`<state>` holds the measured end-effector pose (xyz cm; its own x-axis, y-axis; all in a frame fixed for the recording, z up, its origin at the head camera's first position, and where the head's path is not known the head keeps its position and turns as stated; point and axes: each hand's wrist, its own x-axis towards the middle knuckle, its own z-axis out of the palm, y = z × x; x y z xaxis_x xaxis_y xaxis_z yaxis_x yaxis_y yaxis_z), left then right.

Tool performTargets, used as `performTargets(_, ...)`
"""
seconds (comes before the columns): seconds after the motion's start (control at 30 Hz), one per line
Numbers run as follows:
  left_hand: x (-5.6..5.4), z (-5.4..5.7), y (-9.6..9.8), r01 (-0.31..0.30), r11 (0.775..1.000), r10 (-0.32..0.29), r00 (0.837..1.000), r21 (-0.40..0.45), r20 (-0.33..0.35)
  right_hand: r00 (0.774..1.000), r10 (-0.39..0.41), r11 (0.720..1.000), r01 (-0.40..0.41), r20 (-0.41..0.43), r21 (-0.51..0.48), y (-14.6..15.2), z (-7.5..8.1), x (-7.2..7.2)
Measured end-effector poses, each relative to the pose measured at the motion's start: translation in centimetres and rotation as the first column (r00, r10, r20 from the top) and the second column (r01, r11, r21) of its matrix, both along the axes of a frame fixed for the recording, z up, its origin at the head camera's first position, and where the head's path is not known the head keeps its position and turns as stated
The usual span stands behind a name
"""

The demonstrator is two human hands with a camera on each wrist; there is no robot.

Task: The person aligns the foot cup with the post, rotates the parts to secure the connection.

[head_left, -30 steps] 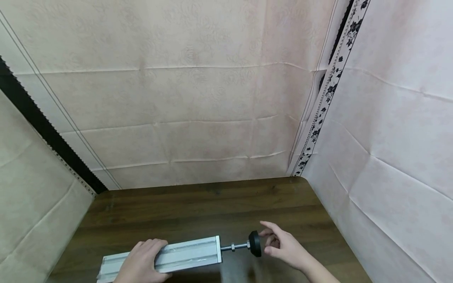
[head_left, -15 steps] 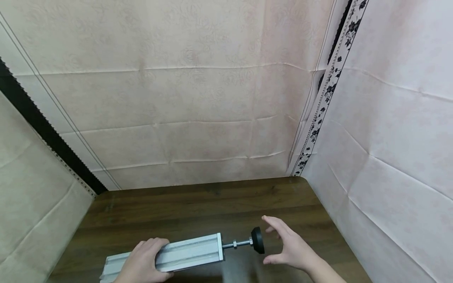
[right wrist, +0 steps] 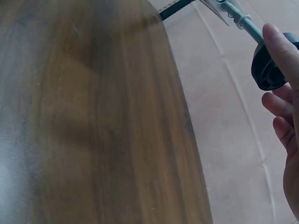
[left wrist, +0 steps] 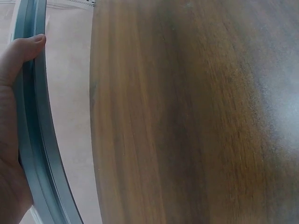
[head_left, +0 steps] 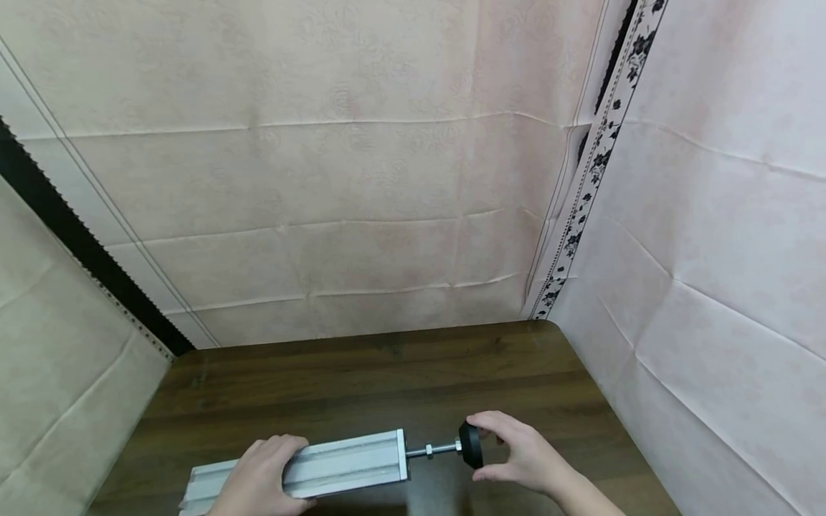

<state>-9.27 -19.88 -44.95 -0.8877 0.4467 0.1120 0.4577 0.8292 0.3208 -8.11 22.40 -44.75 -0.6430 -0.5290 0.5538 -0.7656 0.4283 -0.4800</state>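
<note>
My left hand (head_left: pixel 261 476) grips a silver aluminium profile (head_left: pixel 348 462) from above, around its middle; the thumb lies along its side groove in the left wrist view. From the capped right end of the profile sticks out a threaded rod (head_left: pixel 440 449) with nuts on it. A black levelling foot (head_left: pixel 471 446) sits at the rod's tip. My right hand (head_left: pixel 525 455) pinches the foot's rim between thumb and forefinger. In the right wrist view the thumb crosses the foot (right wrist: pixel 262 70), whose ribbed hollow underside shows; the other fingers are bent loosely below it.
Below the hands is a brown wood-grain table (head_left: pixel 361 380) with rounded far corners. Pale creased cloth (head_left: pixel 387 179) hangs behind it and on both sides. A floral border strip (head_left: pixel 584 201) runs down the right corner, a black strip (head_left: pixel 97 265) down the left.
My right hand spread its fingers away from the foot, then came back and closed thumb and forefinger on its rim. The left hand and profile moved only slightly.
</note>
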Motion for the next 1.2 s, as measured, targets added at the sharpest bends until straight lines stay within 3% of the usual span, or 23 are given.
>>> performTargets(0.23, 0.0, 0.0, -0.1, -0.003, 1.000, 0.004, 1.000, -0.031, 0.026, 0.979, -0.046, 0.998, 0.052, 0.197, -0.028, -0.2, -0.8, 0.3)
performTargets(0.4, 0.0, 0.1, -0.1, -0.015, 0.998, 0.018, 0.999, -0.053, 0.049, 0.957, -0.055, 0.996, 0.072, 0.284, -0.049, -0.3, -1.2, 0.3)
performTargets(0.8, -0.1, 0.1, -0.2, -0.016, 0.999, 0.020, 0.997, -0.050, 0.070, 0.937, -0.050, 0.989, 0.094, 0.345, -0.112, -0.7, -2.1, 0.1)
performTargets(1.03, -0.1, 0.1, -0.3, 0.008, 0.998, -0.004, 0.998, -0.060, 0.063, 0.894, -0.023, 0.981, 0.105, 0.448, -0.161, -1.0, -2.7, -0.1)
performTargets(1.2, -0.1, 0.1, -0.3, 0.012, 0.998, -0.009, 0.999, -0.066, 0.045, 0.876, -0.004, 0.983, 0.093, 0.482, -0.161, -1.0, -2.6, -0.3)
